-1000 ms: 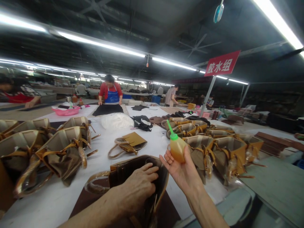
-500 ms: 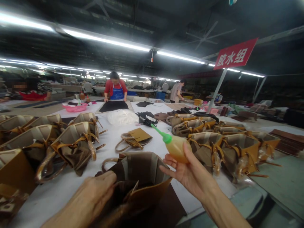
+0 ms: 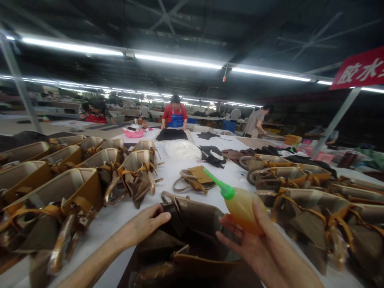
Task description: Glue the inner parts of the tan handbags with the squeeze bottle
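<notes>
An open brown and tan handbag (image 3: 201, 214) stands right in front of me, its mouth facing up and its dark inside showing. My left hand (image 3: 145, 224) is at the bag's left rim, thumb on the near side and the other fingers partly hidden behind the edge. In my right hand (image 3: 255, 248) is a squeeze bottle (image 3: 244, 210) of amber liquid, its green nozzle tilted up and to the left. The outstretched lower fingers of that hand are by the bag's right wall. Behind the bag, a smaller tan and brown bag (image 3: 204, 176) lies on the white table.
Rows of similar open bags stand at left (image 3: 81, 188) and right (image 3: 315, 204). Farther back are a white plastic bundle (image 3: 183, 150), dark fabric pieces (image 3: 213, 156) and a pink basin (image 3: 133, 133). A co-worker in a red top (image 3: 175, 114) stands across the table.
My view has swung left, so things appear farther right. My left hand has shifted along the bag's left rim, with its thumb now showing. The bottle stays in my right hand.
</notes>
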A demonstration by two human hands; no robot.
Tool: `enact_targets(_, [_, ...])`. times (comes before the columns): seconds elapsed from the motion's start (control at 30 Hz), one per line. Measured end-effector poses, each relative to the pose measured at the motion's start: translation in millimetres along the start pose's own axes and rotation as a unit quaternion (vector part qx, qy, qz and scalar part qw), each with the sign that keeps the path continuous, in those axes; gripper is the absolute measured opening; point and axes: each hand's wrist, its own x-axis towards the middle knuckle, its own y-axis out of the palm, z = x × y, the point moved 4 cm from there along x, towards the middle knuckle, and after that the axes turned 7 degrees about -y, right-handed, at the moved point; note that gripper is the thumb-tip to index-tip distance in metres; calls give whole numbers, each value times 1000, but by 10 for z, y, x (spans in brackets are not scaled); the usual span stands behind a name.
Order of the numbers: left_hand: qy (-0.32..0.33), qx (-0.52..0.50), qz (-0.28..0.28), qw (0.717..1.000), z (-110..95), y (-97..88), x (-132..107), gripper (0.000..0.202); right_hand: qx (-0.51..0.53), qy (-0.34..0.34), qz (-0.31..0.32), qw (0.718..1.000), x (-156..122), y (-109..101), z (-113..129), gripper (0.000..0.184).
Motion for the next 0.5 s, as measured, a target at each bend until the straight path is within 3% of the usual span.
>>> enact_targets(0.07, [-31, 11, -59, 998, 32, 98, 138, 37, -12, 1, -3, 1000, -25, 1, -22, 44])
enact_targets(0.23, [-100, 28, -125, 987, -57, 408, 441, 74, -25, 23, -11, 999, -41, -64, -111, 45])
enact_targets(0.37, [-111, 26, -151, 982, -115, 490, 642, 70, -27, 30, -10, 999, -9, -89, -141, 47])
enact_targets(0.5, [-88, 20, -155, 984, -46, 515, 809, 55, -30, 30, -13, 999, 15, -71, -141, 51])
